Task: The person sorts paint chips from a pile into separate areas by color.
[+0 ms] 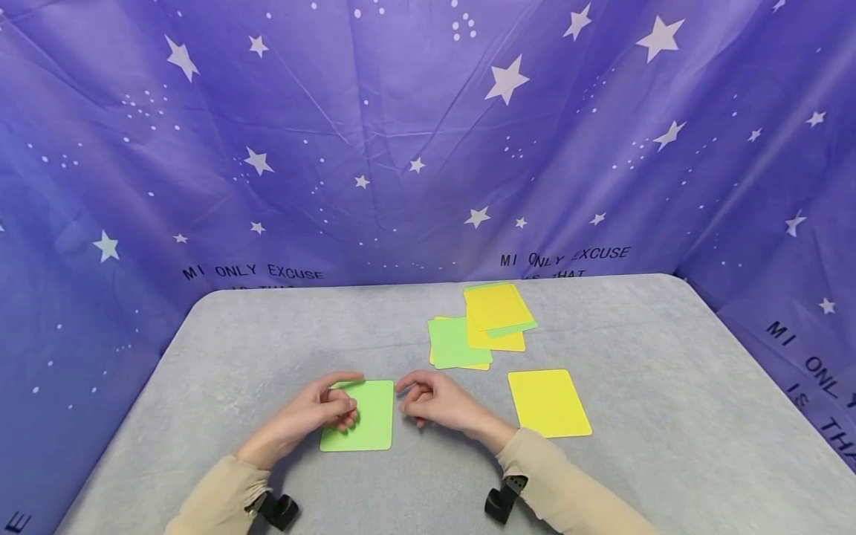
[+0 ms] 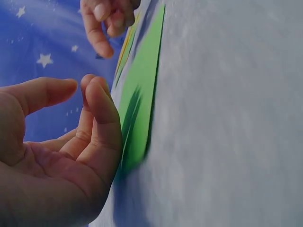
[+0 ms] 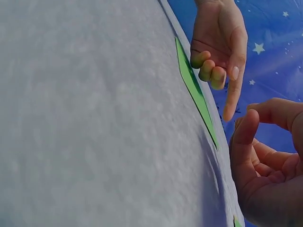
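A square green card with rounded corners lies flat on the grey table in front of me. My left hand hovers over its left part and casts a shadow on it, fingers loosely bent and holding nothing. Just off the card's right edge is my right hand, also bare, with its index finger reaching left and the others loosely curled. In the left wrist view, the green card shows beyond the left hand. The right wrist view shows both hands raised off the tabletop.
A single yellow card lies to the right, near the right forearm. Further back, several yellow and green cards overlap in a loose pile, with a green card over a yellow one beside it. A purple star-printed cloth hangs behind the table.
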The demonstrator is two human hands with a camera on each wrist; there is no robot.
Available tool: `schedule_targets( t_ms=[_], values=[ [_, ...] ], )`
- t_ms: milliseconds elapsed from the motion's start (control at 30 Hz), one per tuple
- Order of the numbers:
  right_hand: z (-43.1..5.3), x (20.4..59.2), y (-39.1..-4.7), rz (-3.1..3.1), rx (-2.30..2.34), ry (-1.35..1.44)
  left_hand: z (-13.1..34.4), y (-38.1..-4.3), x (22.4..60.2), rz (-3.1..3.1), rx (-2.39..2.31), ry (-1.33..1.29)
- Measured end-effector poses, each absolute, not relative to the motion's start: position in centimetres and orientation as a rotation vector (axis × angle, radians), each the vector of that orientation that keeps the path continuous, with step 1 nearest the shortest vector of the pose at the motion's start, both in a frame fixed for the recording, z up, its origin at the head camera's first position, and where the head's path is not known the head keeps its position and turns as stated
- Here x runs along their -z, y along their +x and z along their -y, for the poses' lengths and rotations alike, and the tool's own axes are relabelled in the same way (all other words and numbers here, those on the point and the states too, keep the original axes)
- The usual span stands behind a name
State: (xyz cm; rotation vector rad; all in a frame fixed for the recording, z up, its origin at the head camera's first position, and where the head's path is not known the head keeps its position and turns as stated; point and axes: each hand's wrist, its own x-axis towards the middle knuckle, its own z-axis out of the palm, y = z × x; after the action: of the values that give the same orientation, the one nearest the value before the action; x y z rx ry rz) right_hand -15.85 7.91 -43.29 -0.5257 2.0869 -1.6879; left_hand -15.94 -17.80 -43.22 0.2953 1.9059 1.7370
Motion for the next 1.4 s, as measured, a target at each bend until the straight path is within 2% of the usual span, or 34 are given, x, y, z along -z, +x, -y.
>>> schedule_targets(
  t_ms=[367, 833, 1400],
  values=[
    [-10.3, 43.0, -15.9, -2.095, 1.735, -0.466, 13.0, -17.1, 42.4, -1.893, -1.754, 0.413],
    [-14.4, 42.7, -16.8, -2.152, 1.799, -0.382, 7.9, -17.4, 42.7, -1.880, -1.809, 0.392],
    [-21.6, 40.6, -19.6, -2.416, 1.587, -0.343, 2.9, -19.7, 42.4, -1.905, -1.765, 0.411]
  ],
)
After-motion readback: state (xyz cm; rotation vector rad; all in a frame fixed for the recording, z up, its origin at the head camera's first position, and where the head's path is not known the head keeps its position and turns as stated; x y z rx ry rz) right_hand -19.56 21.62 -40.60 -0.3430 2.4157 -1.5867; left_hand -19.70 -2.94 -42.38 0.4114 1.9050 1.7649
